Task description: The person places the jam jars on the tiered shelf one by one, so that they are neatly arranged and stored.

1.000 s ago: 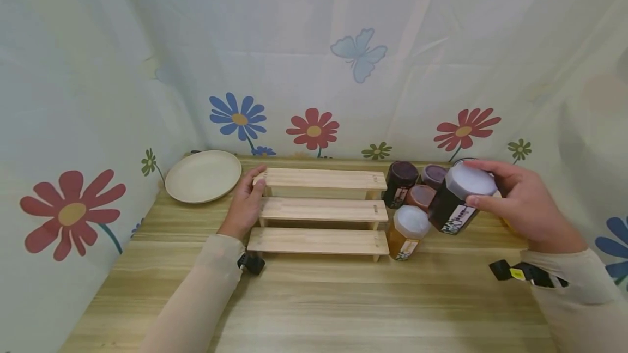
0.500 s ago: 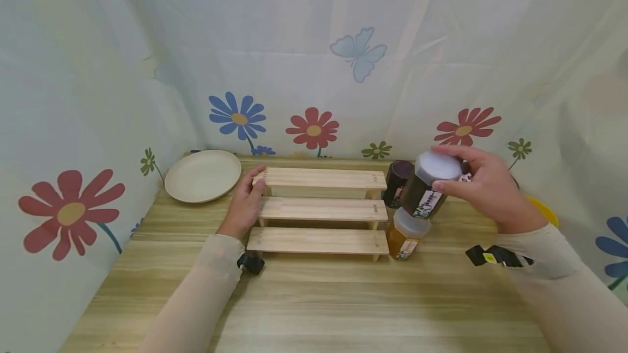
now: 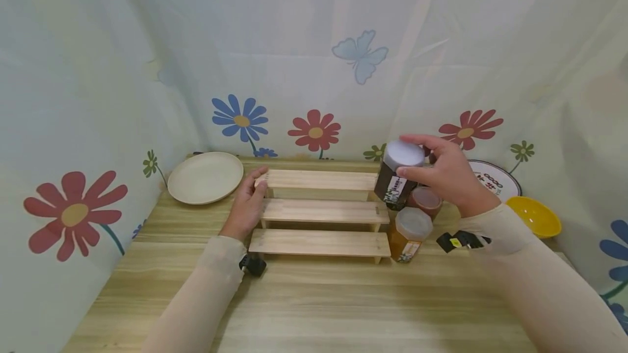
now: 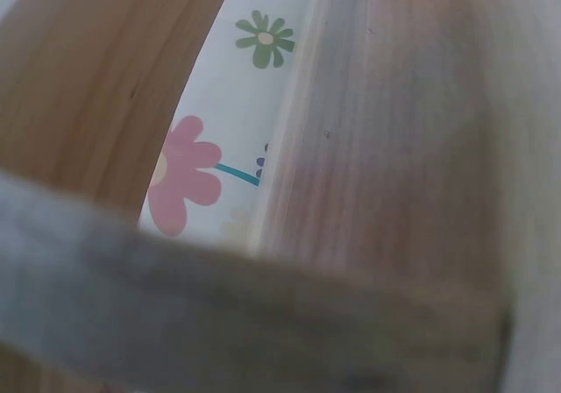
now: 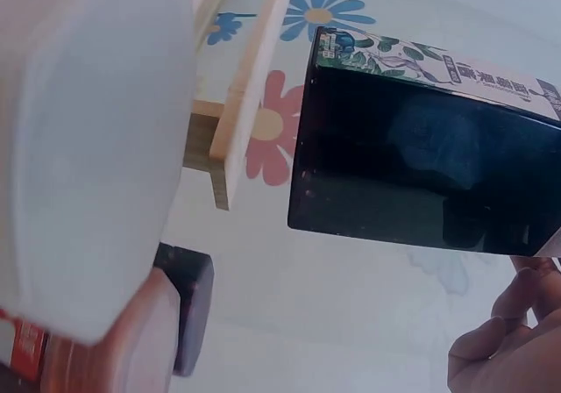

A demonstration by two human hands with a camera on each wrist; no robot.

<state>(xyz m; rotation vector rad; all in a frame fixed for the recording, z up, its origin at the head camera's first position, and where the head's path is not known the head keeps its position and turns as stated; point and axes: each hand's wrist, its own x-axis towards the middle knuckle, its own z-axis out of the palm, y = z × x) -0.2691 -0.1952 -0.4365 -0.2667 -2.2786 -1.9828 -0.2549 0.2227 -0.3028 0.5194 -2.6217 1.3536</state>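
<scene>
In the head view my right hand [image 3: 451, 176] holds a dark jar [image 3: 392, 192] with a whitish lid, thumb and fingers around the lid. The jar is raised and slightly tilted, beside the right end of a three-step wooden rack [image 3: 319, 211]. Its dark side and printed label fill much of the right wrist view, with curled fingers [image 5: 526, 323] at the lower right. At the rack's left end, my left hand [image 3: 245, 208] grips the top step. An amber jar [image 3: 404, 244] and a reddish-lidded jar [image 3: 426, 199] stand below the held one. The left wrist view shows the rack's boards [image 4: 394, 147] close up.
A cream plate [image 3: 206, 177] lies left of the rack. Behind my right wrist are a yellow bowl [image 3: 535, 217] and a white, dark-rimmed plate [image 3: 505, 178]. Another dark-lidded jar [image 5: 188, 305] shows in the right wrist view. A flowered curtain [image 3: 294, 59] encloses the table.
My right hand has carried the dark jar left and farther back, from above the grouped jars to the rack's right end. The yellow bowl has come into fuller view. My left hand stays on the rack.
</scene>
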